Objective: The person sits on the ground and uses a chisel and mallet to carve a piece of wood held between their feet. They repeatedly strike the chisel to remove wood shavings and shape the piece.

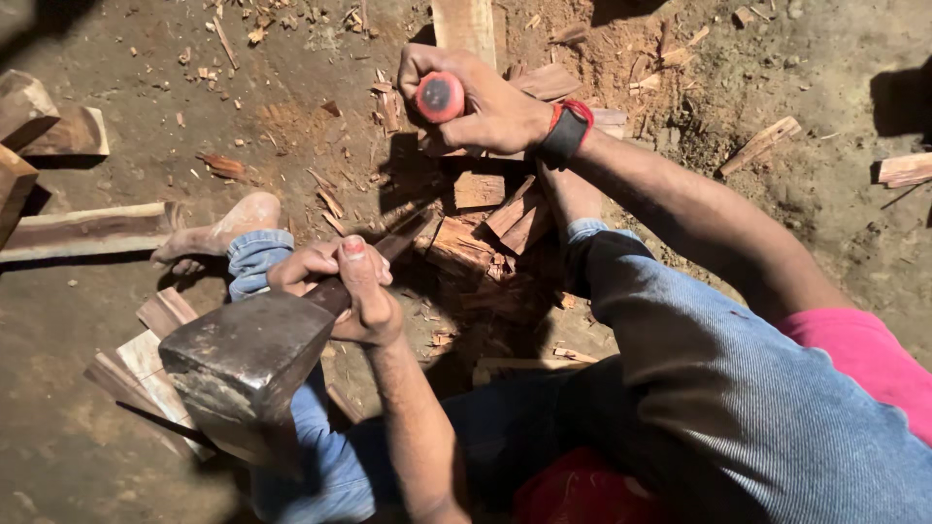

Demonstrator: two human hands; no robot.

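On the dirt floor, seen from your head camera looking down:

Left hand: your left hand (345, 291) is wrapped tight around the wooden handle of the sledgehammer (248, 369), just beside its head.

Sledgehammer: the dark, worn steel head sits low left, close to the camera; its handle runs up and right toward the split wood.

Right hand: your right hand (481, 102) is closed on the red-handled tool (440, 96), whose round red butt faces the camera. The tool's working end is hidden beneath the hand.

Wristband: a black and red band (568, 131) circles your right wrist.

Split wood: a cluster of reddish split pieces (485, 228) lies between your two hands, directly below the right hand and partly in shadow.

Foot: your dusty bare foot (218, 233) rests on the ground at left, near a pale plank (87, 231).

Legs: blue denim (738, 408) covers both bent knees.

Ground: brown earth (291, 116) strewn with wood chips and offcuts.
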